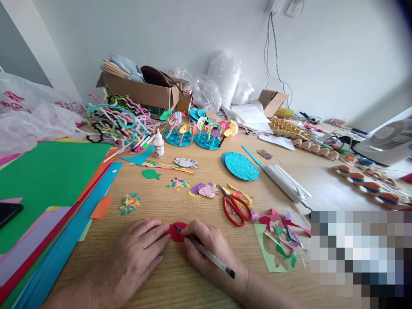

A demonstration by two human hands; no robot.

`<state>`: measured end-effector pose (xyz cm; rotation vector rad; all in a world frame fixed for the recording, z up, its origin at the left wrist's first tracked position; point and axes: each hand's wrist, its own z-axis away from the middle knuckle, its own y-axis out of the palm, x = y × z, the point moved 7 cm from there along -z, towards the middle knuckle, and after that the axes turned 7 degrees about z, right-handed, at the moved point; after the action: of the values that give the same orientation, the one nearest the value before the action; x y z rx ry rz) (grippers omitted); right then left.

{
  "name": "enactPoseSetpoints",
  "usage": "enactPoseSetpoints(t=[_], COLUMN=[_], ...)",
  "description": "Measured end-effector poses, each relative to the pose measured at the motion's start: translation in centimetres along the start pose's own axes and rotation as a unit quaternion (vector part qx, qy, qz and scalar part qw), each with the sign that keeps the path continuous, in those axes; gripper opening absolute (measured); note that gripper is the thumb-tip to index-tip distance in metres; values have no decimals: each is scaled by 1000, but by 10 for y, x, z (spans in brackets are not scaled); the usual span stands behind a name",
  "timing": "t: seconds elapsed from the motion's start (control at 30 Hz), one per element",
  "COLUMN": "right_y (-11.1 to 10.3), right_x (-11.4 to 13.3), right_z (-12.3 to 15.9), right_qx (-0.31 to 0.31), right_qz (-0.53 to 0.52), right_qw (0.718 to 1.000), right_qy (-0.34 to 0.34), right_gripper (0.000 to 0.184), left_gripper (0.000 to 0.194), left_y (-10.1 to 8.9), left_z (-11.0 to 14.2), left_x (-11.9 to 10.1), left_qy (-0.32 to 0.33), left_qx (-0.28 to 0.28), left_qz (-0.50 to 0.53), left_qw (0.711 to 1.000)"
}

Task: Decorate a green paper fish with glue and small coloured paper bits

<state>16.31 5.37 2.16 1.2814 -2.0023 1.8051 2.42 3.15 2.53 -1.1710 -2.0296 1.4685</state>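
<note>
My left hand (pixel 137 249) lies flat on the wooden table, its fingertips pressing the left edge of a small red paper piece (pixel 177 232). My right hand (pixel 209 246) is closed around a clear pen (pixel 206 252), whose dark tip touches the top of the red piece. Both hands are at the near edge of the table (pixel 199 189). Most of the red piece is hidden between the two hands.
Red-handled scissors (pixel 236 206) and coloured paper scraps (pixel 280 244) lie to the right. A stack of coloured sheets (pixel 48 184) fills the left. Paper fish (pixel 206 189), confetti (pixel 130 202), a glue bottle (pixel 159 144), teal discs (pixel 240 166), pipe cleaners (pixel 112 116) and boxes sit farther back.
</note>
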Motion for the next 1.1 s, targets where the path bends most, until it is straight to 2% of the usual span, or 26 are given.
enactPoseSetpoints(t=[0.77,0.93,1.1], right_y=[0,-1,-2], right_x=[2,4,6], right_z=[1,1,1], right_qx=[5,-7,-15], right_qz=[8,-2,-6], right_qw=[1000,1000,999], right_qy=[-9,-24,-42], right_gripper=[11,11,11], left_gripper=[37,40,41], left_y=[-3,-7,-10], left_z=[-2,-1,-3], left_x=[-3,-7,-7], left_qy=[31,65,57], left_qx=[-10,-39,-56], left_qz=[-38,-44,-43], left_qw=[999,996,996])
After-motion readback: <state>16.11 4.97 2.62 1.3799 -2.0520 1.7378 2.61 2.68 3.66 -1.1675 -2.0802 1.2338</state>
